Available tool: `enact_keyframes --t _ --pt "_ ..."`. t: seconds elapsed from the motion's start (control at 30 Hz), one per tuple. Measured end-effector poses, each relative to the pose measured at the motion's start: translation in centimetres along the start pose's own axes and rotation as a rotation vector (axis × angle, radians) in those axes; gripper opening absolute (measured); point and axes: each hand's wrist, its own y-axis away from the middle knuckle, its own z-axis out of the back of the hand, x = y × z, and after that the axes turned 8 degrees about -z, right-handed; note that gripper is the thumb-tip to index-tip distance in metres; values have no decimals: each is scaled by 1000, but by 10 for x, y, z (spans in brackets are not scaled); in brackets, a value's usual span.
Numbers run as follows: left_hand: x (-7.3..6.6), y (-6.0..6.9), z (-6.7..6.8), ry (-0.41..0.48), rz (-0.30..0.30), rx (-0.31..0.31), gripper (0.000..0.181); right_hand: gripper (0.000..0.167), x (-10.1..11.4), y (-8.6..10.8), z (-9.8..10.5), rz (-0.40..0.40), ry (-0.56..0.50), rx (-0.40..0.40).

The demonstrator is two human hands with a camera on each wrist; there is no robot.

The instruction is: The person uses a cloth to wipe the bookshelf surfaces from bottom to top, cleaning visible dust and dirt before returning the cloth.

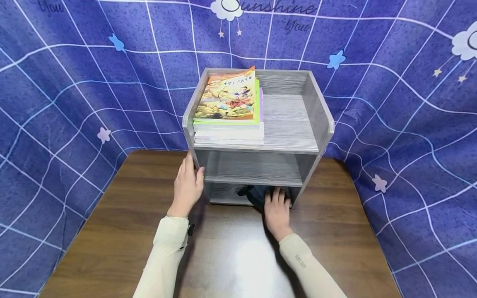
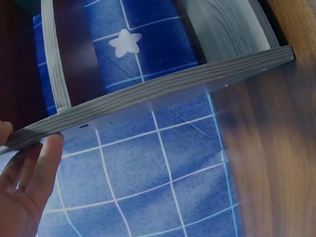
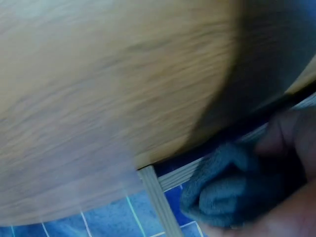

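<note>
A grey wood-grain shelf unit [image 1: 257, 165] stands on the table. My left hand [image 1: 186, 184] grips its left side panel [image 2: 148, 91], with the thumb on one side of the board and the fingers on the other. In the bottom compartment, my right hand [image 1: 277, 213] holds a dark grey-blue cloth [image 3: 232, 192], folded or rolled, its exact kind unclear. The cloth is partly hidden by the hand and the shelf board above. In the right wrist view the thumb and fingers of the right hand [image 3: 291, 173] are around the cloth bundle.
A stack of books [image 1: 227, 103] fills the left part of the top shelf. The brown wooden table [image 1: 149, 223] extends around the unit. A blue curtain [image 1: 149, 82] with white lines and stars hangs behind and at both sides.
</note>
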Motion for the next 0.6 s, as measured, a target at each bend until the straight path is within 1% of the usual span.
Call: enact_keyframes --t 0.03,0.1,0.17,0.23,0.3,0.33,0.4,0.5,0.57,0.6 --pt "-1 -1 0 -2 0 -3 65 48 1 -1 -1 -26 6 -32" --pt "-2 -2 -1 -7 -1 -12 64 55 2 -4 -1 -90 13 -80" --pt "-3 0 -1 -11 4 -20 63 64 1 -5 0 -146 16 -103" --pt "-4 1 -2 -15 6 -32 63 70 0 -6 0 -166 14 -118" --pt "-4 1 -2 -14 4 -47 63 67 -3 -7 1 -145 -2 -108" --pt "-3 0 -2 -13 5 -55 63 67 -5 -7 1 -122 -7 -87" --pt "-2 -1 -3 -6 6 -65 61 74 -8 -5 1 -74 -24 -16" --pt "-1 -6 -2 10 24 -61 55 84 -14 -3 1 -21 -42 93" --pt "0 -9 -2 17 44 -49 51 86 -16 -1 -1 3 -45 119" --pt "1 -10 -2 20 55 -43 49 81 -17 -1 -2 6 -44 106"
